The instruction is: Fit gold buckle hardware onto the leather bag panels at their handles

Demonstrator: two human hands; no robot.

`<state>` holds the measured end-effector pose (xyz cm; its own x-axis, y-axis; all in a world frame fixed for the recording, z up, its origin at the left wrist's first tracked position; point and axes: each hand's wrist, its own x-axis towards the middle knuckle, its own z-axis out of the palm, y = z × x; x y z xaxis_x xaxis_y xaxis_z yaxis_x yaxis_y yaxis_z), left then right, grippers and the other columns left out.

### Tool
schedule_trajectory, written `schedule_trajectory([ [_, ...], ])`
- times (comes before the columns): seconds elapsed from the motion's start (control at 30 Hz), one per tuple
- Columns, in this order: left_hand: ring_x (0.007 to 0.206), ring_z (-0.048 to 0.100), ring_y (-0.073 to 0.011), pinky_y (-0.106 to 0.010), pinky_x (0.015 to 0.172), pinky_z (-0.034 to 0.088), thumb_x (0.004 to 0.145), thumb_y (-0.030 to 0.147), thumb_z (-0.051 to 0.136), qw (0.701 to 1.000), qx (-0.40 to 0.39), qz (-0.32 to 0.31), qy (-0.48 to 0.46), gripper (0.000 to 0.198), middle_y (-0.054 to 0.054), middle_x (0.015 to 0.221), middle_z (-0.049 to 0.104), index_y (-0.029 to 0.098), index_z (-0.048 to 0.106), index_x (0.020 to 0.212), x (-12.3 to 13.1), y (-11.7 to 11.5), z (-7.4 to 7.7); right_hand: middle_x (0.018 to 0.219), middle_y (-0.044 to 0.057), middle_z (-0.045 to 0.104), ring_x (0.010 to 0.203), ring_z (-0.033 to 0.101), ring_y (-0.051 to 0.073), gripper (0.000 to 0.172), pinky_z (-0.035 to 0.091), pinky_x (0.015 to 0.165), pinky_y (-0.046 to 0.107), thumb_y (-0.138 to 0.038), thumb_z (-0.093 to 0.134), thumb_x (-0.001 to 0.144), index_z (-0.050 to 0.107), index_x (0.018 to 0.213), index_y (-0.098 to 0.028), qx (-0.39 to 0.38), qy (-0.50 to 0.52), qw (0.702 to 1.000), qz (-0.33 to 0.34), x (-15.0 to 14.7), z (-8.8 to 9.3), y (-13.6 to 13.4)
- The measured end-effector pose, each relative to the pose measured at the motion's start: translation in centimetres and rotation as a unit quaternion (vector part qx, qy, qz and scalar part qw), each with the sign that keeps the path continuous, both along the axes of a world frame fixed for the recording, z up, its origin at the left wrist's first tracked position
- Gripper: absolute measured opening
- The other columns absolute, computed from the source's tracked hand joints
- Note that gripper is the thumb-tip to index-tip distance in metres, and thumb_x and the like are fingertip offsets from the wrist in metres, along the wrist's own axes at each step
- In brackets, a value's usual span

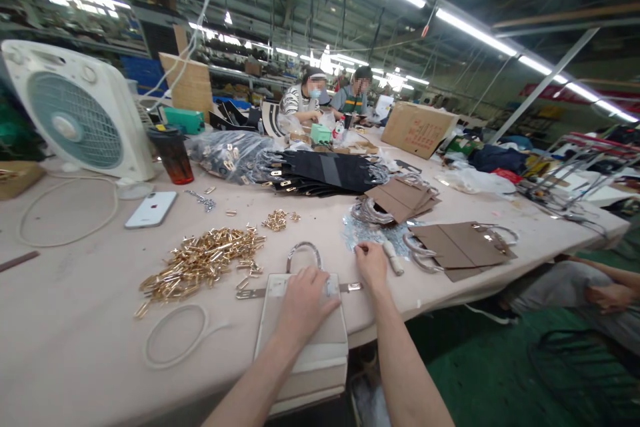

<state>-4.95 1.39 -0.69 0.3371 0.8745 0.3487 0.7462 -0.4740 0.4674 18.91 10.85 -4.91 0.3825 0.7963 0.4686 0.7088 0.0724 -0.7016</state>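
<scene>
My left hand [303, 297] lies spread on a pale handbag [273, 327] at the table's front edge. The bag's arched handle [304, 248] points away from me. A strap end with a gold metal clasp [249, 293] sticks out on the left, another clasp [354, 287] on the right. My right hand [371, 261] is closed in a pinch beside small shiny pieces on a clear sheet [354, 235]; anything between its fingertips is too small to make out. Right of that hand lies a pale, short-handled tool [393, 259].
Gold metal fittings [205, 260] are heaped left of the bag, near a coiled white cord [175, 337]. Brown bag pieces [457, 245] with handles lie right; black ones [325, 170] are stacked behind. Phone [151, 209], drink cup [173, 153] and fan [80, 107] stand left. Two people sit opposite.
</scene>
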Motion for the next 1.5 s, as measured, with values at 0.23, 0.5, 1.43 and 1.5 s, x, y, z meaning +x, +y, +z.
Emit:
schedule_trajectory([
  [0.23,0.109,0.059,-0.0288,-0.044,0.092,0.046,0.083,0.042,0.084,1.0,0.013,0.001,-0.006,0.044,-0.005,0.112,0.064,0.024,0.064,0.119,0.0,-0.2,-0.3,0.094,0.011,0.076,0.082,0.065,0.026,0.036,0.048,0.082,0.037,-0.048,0.054,0.091,0.073,0.097,-0.018,-0.003,0.041,0.999,-0.004,0.0,-0.4,-0.9],
  [0.5,0.109,0.06,-0.0294,-0.046,0.092,0.046,0.084,0.043,0.083,1.0,0.028,0.003,-0.015,0.042,-0.005,0.113,0.065,0.025,0.064,0.117,0.0,-0.5,-0.2,0.091,0.01,0.071,0.085,0.064,0.025,0.038,0.047,0.085,0.039,-0.05,0.052,0.094,0.069,0.101,-0.016,0.013,0.073,0.996,-0.044,-0.3,0.0,-2.0],
  [1.43,0.103,0.066,-0.023,-0.043,0.096,0.059,0.09,0.025,0.075,0.984,-0.068,0.029,-0.163,0.044,-0.008,0.125,0.06,0.026,0.062,0.133,-10.9,-2.0,-2.1,0.105,0.011,0.068,0.1,0.064,0.027,0.034,0.049,0.094,0.044,-0.037,0.044,0.101,0.07,0.117,-0.022,-0.025,-0.034,0.996,0.078,-4.4,-0.3,-8.9],
  [1.5,0.098,0.066,-0.0206,-0.04,0.094,0.059,0.091,0.025,0.075,0.979,-0.092,0.017,-0.18,0.039,-0.007,0.123,0.06,0.026,0.065,0.128,-11.2,-1.5,-1.9,0.107,0.011,0.069,0.1,0.064,0.027,0.033,0.049,0.095,0.044,-0.036,0.045,0.101,0.07,0.116,-0.021,-0.026,-0.034,0.996,0.077,-4.4,-0.2,-8.9],
])
